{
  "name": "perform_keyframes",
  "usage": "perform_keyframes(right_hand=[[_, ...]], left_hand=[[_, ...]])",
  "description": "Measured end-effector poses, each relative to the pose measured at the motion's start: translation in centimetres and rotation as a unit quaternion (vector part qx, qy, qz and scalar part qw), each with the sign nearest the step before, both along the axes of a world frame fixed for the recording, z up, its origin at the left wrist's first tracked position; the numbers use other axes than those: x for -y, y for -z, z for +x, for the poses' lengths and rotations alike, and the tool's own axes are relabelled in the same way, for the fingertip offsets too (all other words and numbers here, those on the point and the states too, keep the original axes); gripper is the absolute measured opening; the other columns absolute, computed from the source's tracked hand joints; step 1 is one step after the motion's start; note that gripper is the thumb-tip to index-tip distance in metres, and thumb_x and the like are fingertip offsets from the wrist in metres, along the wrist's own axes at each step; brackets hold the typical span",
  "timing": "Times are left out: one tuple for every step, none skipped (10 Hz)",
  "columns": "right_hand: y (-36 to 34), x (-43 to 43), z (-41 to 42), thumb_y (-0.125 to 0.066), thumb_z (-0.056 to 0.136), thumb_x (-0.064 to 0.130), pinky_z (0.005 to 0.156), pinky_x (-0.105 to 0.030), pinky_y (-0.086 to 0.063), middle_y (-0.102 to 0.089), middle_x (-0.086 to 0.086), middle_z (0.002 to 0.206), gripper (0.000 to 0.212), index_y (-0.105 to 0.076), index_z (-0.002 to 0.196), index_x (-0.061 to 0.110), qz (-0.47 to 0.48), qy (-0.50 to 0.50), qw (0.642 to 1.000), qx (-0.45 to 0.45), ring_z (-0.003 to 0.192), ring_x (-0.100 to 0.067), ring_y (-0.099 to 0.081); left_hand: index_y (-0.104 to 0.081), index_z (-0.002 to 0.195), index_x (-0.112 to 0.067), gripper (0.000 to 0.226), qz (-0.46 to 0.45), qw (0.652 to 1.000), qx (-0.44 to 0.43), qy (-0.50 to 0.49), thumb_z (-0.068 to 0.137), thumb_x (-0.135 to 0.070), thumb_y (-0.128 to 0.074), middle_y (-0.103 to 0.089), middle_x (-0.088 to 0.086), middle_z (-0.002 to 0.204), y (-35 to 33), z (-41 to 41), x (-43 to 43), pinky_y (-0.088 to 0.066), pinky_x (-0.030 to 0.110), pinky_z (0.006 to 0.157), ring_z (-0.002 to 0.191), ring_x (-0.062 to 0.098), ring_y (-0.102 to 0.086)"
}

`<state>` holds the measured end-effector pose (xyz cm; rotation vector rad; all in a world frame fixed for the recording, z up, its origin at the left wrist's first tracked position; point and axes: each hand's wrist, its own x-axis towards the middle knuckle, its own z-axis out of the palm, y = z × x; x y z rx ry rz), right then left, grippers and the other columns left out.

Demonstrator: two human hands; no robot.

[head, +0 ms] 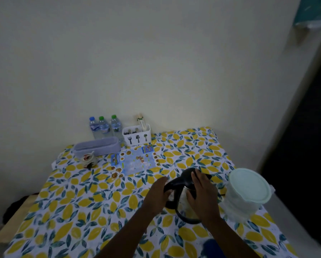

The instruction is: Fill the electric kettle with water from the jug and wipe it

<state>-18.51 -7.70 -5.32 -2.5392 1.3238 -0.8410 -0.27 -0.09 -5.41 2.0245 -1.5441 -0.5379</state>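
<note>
The electric kettle, steel-bodied with a black lid and handle, stands on its black base on the lemon-print tablecloth. My left hand wraps around the kettle's black handle on its left side. My right hand lies over the lid and right flank of the kettle, fingers spread against it. The lid looks closed. Just right of the kettle stands the translucent plastic jug with a pale green lid on top. No cloth is visible in either hand.
At the back by the wall stand three water bottles, a white cutlery holder, a long grey basket and a small lidded jar. A printed leaflet lies mid-table. The table's right edge runs close behind the jug.
</note>
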Motion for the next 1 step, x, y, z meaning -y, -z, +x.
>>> perform_keyframes(right_hand=[[-1.82, -0.11, 2.01, -0.071, 0.081, 0.023, 0.103, -0.050, -0.041, -0.048, -0.007, 0.145, 0.061, -0.049, 0.137, 0.013, -0.042, -0.027, 0.999, 0.007, 0.136, -0.029, -0.042]], left_hand=[[-0.022, 0.150, -0.016, 0.055, -0.045, 0.998, 0.054, -0.002, 0.102, -0.032, -0.043, -0.020, 0.005, 0.160, -1.91, 2.36, -1.04, -0.013, 0.030, 0.121, 0.148, 0.019, -0.017]])
